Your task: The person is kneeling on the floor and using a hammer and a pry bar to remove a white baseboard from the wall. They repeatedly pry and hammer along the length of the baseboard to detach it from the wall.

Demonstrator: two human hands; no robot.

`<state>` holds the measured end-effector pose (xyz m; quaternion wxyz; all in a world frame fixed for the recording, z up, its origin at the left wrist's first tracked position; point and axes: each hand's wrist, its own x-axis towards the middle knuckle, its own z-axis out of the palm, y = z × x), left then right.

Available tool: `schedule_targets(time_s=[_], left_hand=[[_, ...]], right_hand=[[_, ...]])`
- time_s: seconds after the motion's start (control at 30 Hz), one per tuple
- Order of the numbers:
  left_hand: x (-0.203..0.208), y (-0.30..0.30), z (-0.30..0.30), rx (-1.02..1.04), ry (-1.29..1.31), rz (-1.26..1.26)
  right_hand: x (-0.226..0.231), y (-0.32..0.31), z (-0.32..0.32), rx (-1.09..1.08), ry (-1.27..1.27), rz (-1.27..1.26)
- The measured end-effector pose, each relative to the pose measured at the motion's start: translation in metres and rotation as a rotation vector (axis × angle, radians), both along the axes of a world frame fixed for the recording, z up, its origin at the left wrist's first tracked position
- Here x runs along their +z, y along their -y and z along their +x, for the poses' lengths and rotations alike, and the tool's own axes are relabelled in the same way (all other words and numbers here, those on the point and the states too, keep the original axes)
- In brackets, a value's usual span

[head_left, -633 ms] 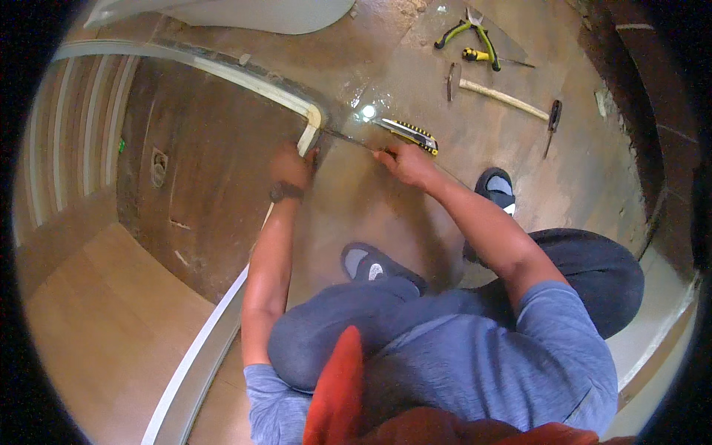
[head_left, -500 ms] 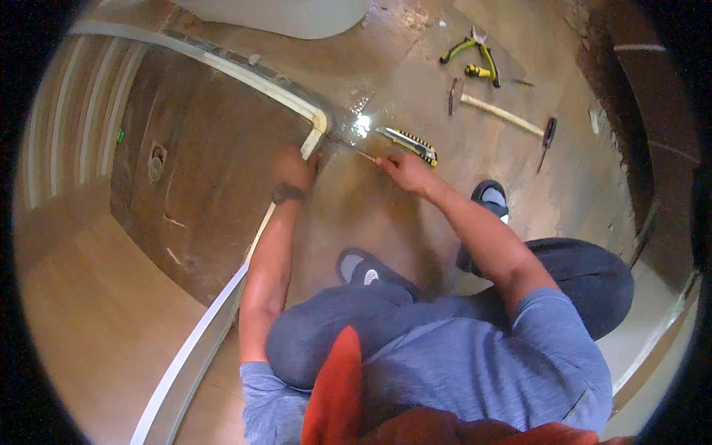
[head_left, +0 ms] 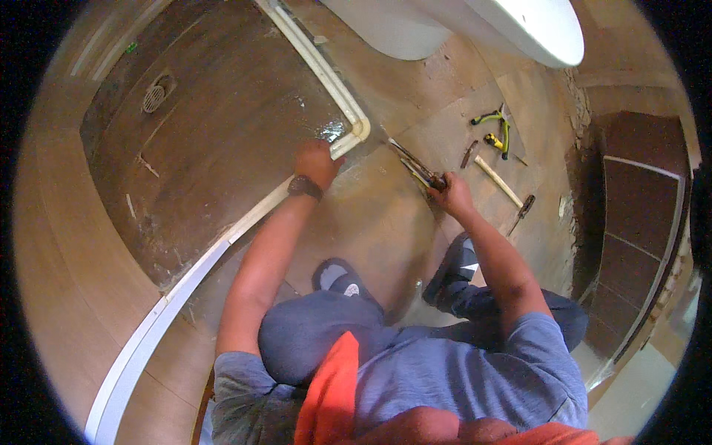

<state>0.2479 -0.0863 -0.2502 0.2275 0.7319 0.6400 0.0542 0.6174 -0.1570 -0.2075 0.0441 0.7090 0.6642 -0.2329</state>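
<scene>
My left hand (head_left: 317,164), with a dark watch at the wrist, is closed over the raised cream edging (head_left: 320,65) just short of its rounded corner. Its fingertips are mostly hidden. In my right hand (head_left: 454,194) is a screwdriver (head_left: 417,161) with a dark handle and a long thin shaft. The shaft slants up and left, its tip a little right of the corner and apart from it. A yellow and black utility knife (head_left: 414,172) lies on the floor, partly covered by the screwdriver.
Right of my hand lie a wooden-handled hammer (head_left: 499,180), green-handled pliers (head_left: 506,138), a yellow-handled tool (head_left: 492,140) and a second dark-handled screwdriver (head_left: 525,208). A sunken brown floor with a round drain (head_left: 154,96) is inside the edging. White sanitary ware (head_left: 541,30) overhangs the far side.
The view has swung, bringing more of the white fixture into sight. My right hand has drawn the screwdriver back from beside the edging corner. My left hand stays on the edging.
</scene>
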Motion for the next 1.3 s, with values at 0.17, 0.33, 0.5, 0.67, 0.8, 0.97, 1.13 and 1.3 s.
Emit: schedule_targets(time_s=[0.17, 0.33, 0.5, 0.67, 0.8, 0.97, 1.13, 1.3], left_hand=[[-0.002, -0.001, -0.003, 0.04, 0.119, -0.063], [-0.011, -0.002, -0.005, 0.019, 0.277, -0.104], [-0.009, -0.05, -0.04, -0.211, 0.242, -0.671], [0.092, -0.093, -0.035, -0.313, 0.043, -0.993], [0.06, -0.09, -0.039, -0.327, -0.061, -1.023], [0.036, -0.039, 0.01, 0.124, 0.045, -0.648], [0.013, -0.003, 0.045, 0.417, 0.104, -0.265], [0.028, -0.012, 0.057, 0.424, 0.104, -0.279]], right_hand=[[0.028, -0.044, 0.038, -0.015, 0.199, -0.17], [0.133, -0.149, -0.021, 0.417, 0.365, -0.266], [0.184, -0.214, -0.154, 0.606, 0.086, 0.016], [0.182, -0.272, -0.237, 0.675, -0.022, 0.112], [0.169, -0.283, -0.287, 0.622, -0.308, 0.185], [0.11, -0.305, -0.303, 0.329, -0.826, -0.005], [0.069, -0.308, -0.331, 0.011, -1.37, -0.313], [0.04, -0.298, -0.34, 0.282, -1.069, -0.276]])
